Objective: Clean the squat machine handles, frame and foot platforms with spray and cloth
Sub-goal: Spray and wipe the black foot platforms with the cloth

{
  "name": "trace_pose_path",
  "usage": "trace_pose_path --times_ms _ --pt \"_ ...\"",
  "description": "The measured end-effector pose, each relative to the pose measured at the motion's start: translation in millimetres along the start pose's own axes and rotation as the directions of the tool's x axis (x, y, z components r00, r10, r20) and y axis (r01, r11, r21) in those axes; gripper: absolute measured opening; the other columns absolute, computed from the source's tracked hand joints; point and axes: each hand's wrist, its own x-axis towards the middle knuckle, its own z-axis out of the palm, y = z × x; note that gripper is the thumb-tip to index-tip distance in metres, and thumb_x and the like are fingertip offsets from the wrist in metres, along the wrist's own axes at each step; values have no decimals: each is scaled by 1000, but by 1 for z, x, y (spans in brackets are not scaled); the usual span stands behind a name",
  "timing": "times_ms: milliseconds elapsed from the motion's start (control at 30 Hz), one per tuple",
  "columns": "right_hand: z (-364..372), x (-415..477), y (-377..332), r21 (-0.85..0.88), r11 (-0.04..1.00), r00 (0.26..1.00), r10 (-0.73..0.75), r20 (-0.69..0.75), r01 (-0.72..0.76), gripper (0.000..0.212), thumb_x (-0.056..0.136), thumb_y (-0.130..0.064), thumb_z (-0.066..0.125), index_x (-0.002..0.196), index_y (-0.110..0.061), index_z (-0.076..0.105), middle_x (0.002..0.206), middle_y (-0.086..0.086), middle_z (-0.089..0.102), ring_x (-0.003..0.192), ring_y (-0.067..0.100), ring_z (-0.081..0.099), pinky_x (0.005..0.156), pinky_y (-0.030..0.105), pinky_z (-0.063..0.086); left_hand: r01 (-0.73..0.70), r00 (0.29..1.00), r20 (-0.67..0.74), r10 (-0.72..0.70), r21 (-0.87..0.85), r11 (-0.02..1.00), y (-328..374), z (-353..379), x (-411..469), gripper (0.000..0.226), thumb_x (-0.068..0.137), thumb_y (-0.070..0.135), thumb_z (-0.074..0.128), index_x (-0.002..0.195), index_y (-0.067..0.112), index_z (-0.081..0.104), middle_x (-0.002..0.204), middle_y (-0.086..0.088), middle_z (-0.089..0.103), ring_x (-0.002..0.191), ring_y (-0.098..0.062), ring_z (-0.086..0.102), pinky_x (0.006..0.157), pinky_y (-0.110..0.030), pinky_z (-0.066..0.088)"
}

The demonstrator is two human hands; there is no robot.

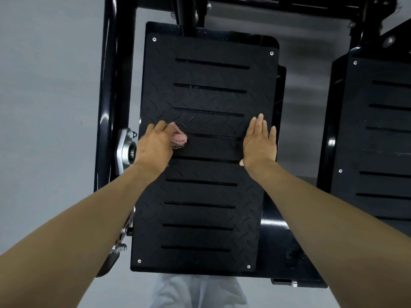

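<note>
1. On the near foot platform (200,196), left of centre, we hold a pink cloth (179,138) bunched up against the black tread plate.
2. Our left hand (153,147) has its fingers curled round the cloth, gripping it; only a small wad sticks out past the fingers.
3. Our right hand (260,145) lies flat on the same platform near its right edge, fingers straight and close together, holding nothing.
4. Both hands are well apart, at about the same height on the plate, between the middle slots.
5. Platform is black with a diamond pattern, horizontal slots and a screw in each corner.
6. Second foot platform (378,141) sits to the right, cut off by the edge, untouched.
7. Black glossy frame (109,85) runs up the left side and across the top; a silver bracket (123,150) with bolts is just beside our left wrist.
8. Grey floor (44,85) shows to the left; light trousers (195,292) show below the platform's near edge.
9. Spray: we cannot see it.
</note>
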Motion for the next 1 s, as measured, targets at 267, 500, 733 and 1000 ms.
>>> trace_pose_path --times_ms 267,500,733,1000 --pt "1 0 1 29 1000 1000 8 -4 -8 122 80 -30 76 144 5 -21 155 24 -20 147 31 -5 120 46 6 146 959 -201 -200 -255 956 6 -27 38 45 80 -18 39 116 -3 61 115 -21 52 105 -36 47 81 -37 46" --pt "2 0 2 57 998 1000 3 -13 -2 123 79 -30 77 144 4 -22 155 23 -21 147 31 -5 120 46 8 147 989 -3 -147 -39 988 50 -13 39 48 81 -12 49 128 1 47 129 -12 41 115 -32 39 88 -38 47" --pt "3 0 0 110 994 1000 13 -8 -12 123 78 -25 78 144 2 -22 154 21 -24 147 29 -8 120 45 9 -57 987 145 63 -44 997 112 0 53 56 86 -1 54 140 5 39 139 -9 31 122 -29 35 92 -35 47" --pt "4 2 2 149 989 1000 -16 7 15 106 86 -26 68 150 -8 -14 158 13 -19 147 27 -14 120 48 4 -296 933 197 302 -58 953 162 2 58 43 96 9 45 138 12 41 142 -7 30 119 -28 36 92 -34 45"
